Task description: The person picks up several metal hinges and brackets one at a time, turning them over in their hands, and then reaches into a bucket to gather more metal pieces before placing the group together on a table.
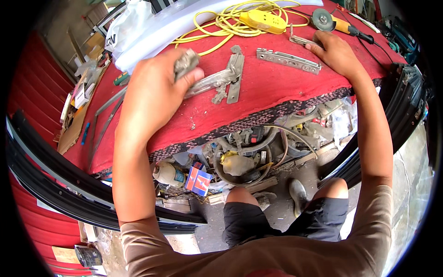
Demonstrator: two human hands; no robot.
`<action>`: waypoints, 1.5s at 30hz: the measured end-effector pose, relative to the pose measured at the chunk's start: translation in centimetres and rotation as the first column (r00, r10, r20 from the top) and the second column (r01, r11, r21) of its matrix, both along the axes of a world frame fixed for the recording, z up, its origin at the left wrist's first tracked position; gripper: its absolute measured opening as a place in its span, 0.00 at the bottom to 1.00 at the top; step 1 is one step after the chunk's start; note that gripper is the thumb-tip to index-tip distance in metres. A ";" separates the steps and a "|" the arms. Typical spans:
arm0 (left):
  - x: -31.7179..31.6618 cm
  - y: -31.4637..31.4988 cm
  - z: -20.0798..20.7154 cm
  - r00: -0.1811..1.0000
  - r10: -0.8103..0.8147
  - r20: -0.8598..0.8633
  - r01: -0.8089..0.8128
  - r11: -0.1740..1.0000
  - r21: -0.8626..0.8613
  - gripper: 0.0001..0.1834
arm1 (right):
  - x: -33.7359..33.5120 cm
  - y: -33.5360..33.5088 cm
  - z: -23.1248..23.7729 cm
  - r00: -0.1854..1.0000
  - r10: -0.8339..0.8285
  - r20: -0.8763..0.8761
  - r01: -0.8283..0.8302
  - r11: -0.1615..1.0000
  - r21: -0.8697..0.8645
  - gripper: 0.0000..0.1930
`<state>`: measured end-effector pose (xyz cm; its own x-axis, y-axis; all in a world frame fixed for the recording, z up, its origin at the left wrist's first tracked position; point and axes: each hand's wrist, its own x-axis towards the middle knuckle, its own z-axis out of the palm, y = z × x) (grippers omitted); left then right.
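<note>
My left hand is raised over the red-covered table, its fingers closed round a grey metal hinge piece. The palm hides part of that piece. Right beside its thumb lies a jointed metal hinge with a flat plate and slanting arms. Farther right, my right hand rests at the table with its fingers closed on a slim metal bracket, bent up at its far end. Between the two hands a flat metal bar with holes lies on the cloth.
A coiled yellow cable with a yellow socket block lies at the back. An angle grinder is at the far right. Long thin metal strips lie left. Below are buckets and clutter; black frame profiles flank me.
</note>
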<state>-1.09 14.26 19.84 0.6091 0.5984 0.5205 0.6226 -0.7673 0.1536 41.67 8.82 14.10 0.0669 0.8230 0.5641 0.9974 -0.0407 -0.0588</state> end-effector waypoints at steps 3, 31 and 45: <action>0.4 0.5 0.0 0.972 -0.004 0.234 0.016 0.999 -0.049 0.12 | -0.6 -0.5 0.2 1.000 -0.014 0.022 0.014 1.000 0.002 0.22; 0.6 0.1 -0.6 0.080 0.026 0.996 0.752 0.654 -0.077 0.32 | -0.5 -1.9 0.6 0.995 0.104 0.000 -0.103 0.981 0.165 0.17; 25.4 0.4 2.8 0.359 0.231 0.904 0.887 0.217 -0.408 0.14 | 2.1 -2.4 -0.2 0.983 -0.155 -0.100 0.165 0.981 0.106 0.14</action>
<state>24.29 14.66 22.64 0.5983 0.7643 0.2405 -0.5013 0.1229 0.8565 43.74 6.38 13.92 0.2478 0.7287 0.6385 0.9688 -0.1871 -0.1624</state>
